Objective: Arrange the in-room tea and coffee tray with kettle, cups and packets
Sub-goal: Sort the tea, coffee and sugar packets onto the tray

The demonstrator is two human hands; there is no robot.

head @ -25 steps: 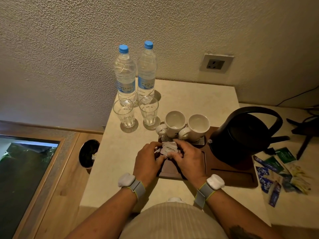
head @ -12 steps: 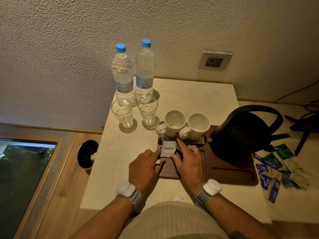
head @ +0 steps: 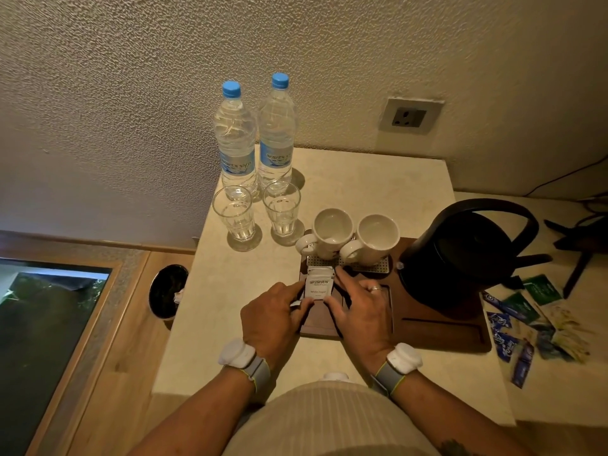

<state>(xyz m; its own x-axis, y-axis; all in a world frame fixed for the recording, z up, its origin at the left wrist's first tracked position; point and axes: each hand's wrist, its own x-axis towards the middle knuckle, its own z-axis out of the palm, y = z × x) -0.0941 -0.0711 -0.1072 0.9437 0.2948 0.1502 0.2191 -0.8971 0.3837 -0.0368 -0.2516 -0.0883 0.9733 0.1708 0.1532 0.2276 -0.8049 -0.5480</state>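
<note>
White sugar packets (head: 318,284) (label reads "White Sugar") stand in the left compartment of the wooden tray (head: 441,337), pinched between left hand (head: 271,319) and right hand (head: 360,311). Two cups (head: 332,232) sit just behind; black kettle (head: 460,255) occupies the tray's right side on the worktop (head: 362,179).

Tray (head: 427,327) compartment under hands (head: 362,311) hidden

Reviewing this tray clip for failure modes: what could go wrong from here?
1. Both hands, left hand and right hand, square the white sugar packets right below the two cups; a forward slip could knock them.
2. The loose packets lie off the tray, near the counter's edge, and could get swept off.
</note>
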